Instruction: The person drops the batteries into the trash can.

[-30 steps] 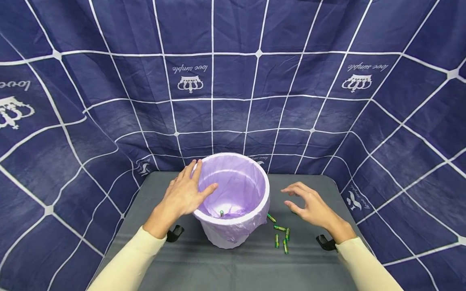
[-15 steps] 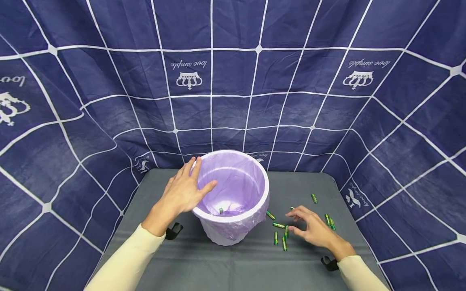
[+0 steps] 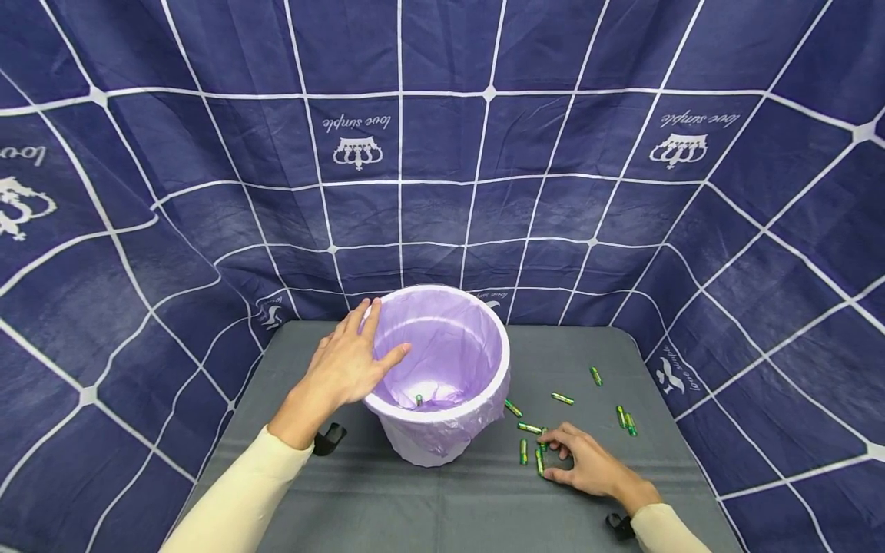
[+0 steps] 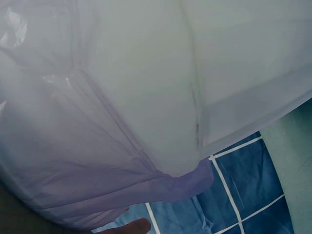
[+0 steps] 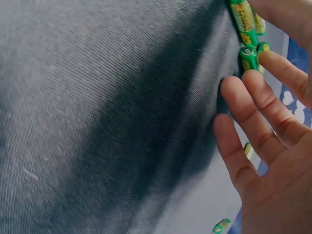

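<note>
A white trash bin lined with a purple trash bag stands on the grey table. My left hand rests at the bin's left rim, fingers extended and thumb over the opening. To the bin's right lie several green batteries. My right hand is low over them, its index fingertip at one battery and its thumb beside another battery. A gap shows between thumb and index. The right wrist view has the index finger against a battery. One battery lies inside the bin.
More batteries lie farther right: a battery, a battery and a close pair of batteries. Blue checked cloth hangs behind the grey table and at both sides. Each wrist wears a black strap.
My right hand has come down and toward the near batteries, uncovering those farther right. The left hand stays at the bin's rim.
</note>
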`<state>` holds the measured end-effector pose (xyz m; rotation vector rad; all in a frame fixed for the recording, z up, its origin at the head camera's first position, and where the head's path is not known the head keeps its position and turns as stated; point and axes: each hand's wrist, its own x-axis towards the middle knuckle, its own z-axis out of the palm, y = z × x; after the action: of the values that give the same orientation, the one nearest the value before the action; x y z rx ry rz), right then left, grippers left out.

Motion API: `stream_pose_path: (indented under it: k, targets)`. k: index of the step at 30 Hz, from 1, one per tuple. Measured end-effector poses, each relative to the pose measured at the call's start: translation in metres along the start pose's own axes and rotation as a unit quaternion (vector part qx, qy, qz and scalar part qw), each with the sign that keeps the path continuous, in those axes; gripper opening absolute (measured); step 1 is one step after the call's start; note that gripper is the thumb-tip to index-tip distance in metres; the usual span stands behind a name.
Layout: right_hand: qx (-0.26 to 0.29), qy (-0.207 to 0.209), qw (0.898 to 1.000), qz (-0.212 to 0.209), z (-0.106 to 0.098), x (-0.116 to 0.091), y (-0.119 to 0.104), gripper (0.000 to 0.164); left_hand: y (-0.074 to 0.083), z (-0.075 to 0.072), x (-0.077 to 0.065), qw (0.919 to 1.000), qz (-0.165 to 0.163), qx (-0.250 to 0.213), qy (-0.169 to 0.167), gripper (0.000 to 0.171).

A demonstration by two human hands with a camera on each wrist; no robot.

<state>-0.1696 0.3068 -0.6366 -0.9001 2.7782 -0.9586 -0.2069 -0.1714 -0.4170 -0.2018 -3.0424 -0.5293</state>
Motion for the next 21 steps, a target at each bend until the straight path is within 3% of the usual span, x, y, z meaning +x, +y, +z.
stream_pose_path:
  k: [9,21]
  targets:
    - [-0.021,-0.012,0.999,0.02,0.006,0.007,0.003,0.048,-0.001,-0.001,0.0,1.0,-0.003,-0.002,0.003,0.107]
    - [-0.047,-0.004,0.999,0.012,0.011,0.005,0.0,0.044,0.001,0.0,-0.001,1.0,-0.003,-0.001,0.004,0.106]
